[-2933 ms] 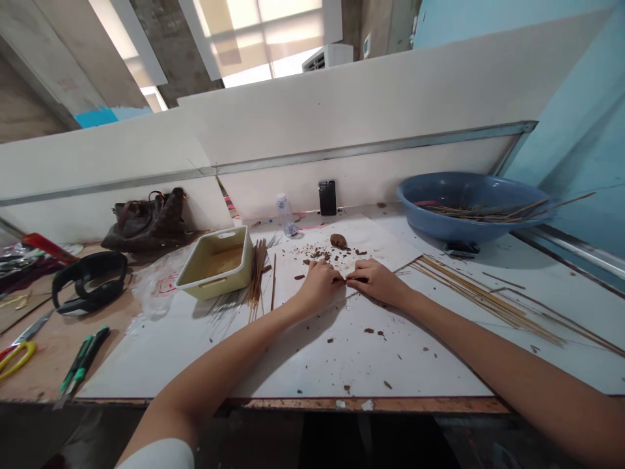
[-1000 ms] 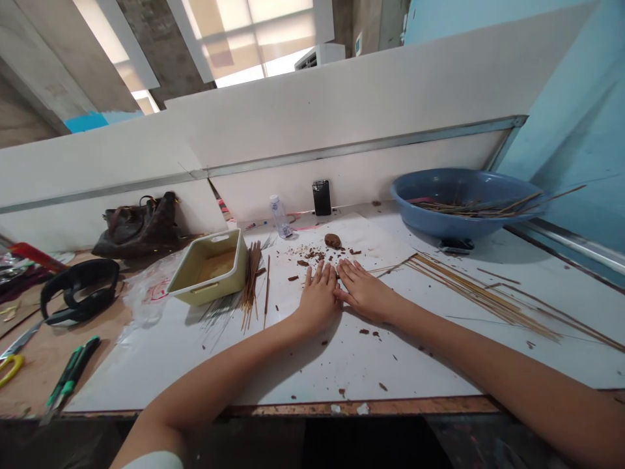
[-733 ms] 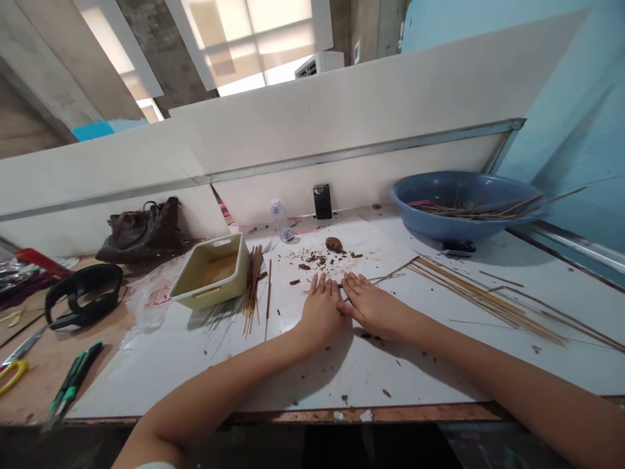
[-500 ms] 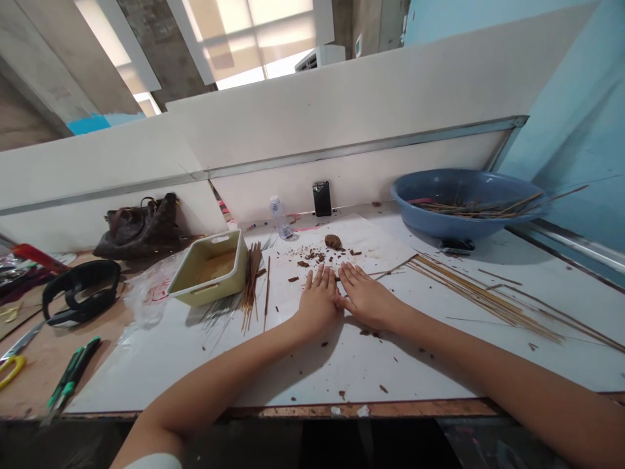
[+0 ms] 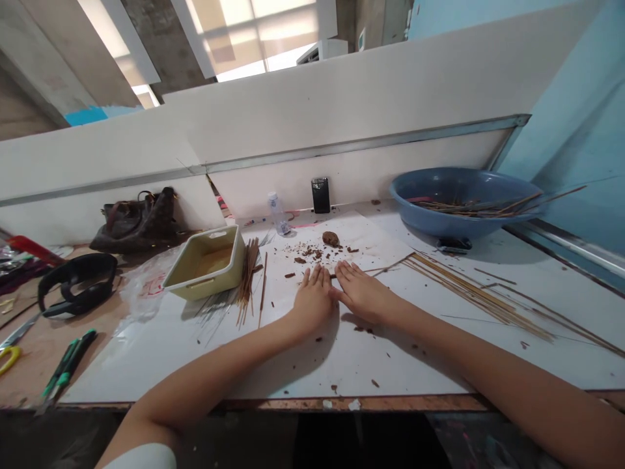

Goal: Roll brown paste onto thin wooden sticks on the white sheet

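Brown lump (image 5: 331, 238) at 12 o'clock from hands, crumbs (image 5: 305, 254) scattered near it on white sheet (image 5: 371, 371). L hand (image 5: 312, 303) & R hand (image 5: 364, 293) flat, empty, fingers spread, thumb sides touching. Thin sticks (image 5: 478, 296) at 3 o'clock, stick bundle (image 5: 247, 280) at 9, blue bowl (image 5: 463, 221) at 2.

- A white partition (image 5: 342, 111) is running behind the workbench, with a metal strip (image 5: 371, 146) crossing it.
- A pale blue wall (image 5: 576, 111) is rising on the right.
- A window blind (image 5: 249, 32) is glowing with daylight above.
- A white air-conditioning unit (image 5: 322, 52) is sitting beside the window.
- A bare concrete pillar (image 5: 161, 45) is standing left of the window.
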The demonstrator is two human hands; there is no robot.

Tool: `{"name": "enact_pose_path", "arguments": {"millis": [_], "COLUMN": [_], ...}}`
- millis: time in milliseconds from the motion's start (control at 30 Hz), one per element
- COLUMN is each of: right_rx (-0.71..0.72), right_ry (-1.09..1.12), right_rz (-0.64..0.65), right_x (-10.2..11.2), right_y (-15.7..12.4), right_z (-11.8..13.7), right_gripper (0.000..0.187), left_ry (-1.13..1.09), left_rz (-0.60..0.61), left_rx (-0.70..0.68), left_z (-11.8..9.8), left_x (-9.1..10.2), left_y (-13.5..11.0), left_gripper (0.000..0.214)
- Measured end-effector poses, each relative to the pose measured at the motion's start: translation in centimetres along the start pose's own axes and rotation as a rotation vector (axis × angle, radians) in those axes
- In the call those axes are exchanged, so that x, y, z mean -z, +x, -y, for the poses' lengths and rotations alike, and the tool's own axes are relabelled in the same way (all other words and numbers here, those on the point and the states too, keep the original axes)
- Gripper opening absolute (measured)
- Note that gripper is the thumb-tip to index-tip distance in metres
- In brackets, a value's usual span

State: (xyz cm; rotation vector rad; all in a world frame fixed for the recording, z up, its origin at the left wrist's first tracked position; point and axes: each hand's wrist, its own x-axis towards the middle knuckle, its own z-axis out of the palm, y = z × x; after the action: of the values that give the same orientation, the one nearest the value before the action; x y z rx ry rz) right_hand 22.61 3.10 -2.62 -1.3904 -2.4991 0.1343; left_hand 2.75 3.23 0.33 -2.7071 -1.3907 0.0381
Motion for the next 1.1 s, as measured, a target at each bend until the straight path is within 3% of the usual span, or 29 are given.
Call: {"name": "enact_pose_path", "arguments": {"millis": [200,400,567,800,1100], "right_rx": [-0.024,-0.014,-0.030,-0.048,0.006], "right_ry": [0.009,0.020,0.039,-0.064,-0.046], "right_rz": [0.039,0.113,0.128,0.092,0.087], "right_x": [0.6,1.2,1.7,1.9,0.5], "right_y": [0.1,-0.8,0.3,1.7,-1.3], "right_z": [0.2,0.6,0.2,0.2,0.4], "right_gripper": [0.088,0.086,0.081,0.086,0.086], "left_ry": [-0.043,-0.054,-0.105,-0.096,-0.015], "left_rz": [0.005,-0.003,0.016,0.006,-0.014], "left_rx": [0.044,0.074,0.060,0.119,0.036], "left_z": [-0.1,-2.4,-4.0,-2.9,-3.5], "left_x": [0.5,1.1,0.9,0.7,-1.1], "left_y": [0.0,-2.1,-0.7,1.7,-0.7], "left_gripper": [0.070,0.071,0.076,0.074,0.077]}}
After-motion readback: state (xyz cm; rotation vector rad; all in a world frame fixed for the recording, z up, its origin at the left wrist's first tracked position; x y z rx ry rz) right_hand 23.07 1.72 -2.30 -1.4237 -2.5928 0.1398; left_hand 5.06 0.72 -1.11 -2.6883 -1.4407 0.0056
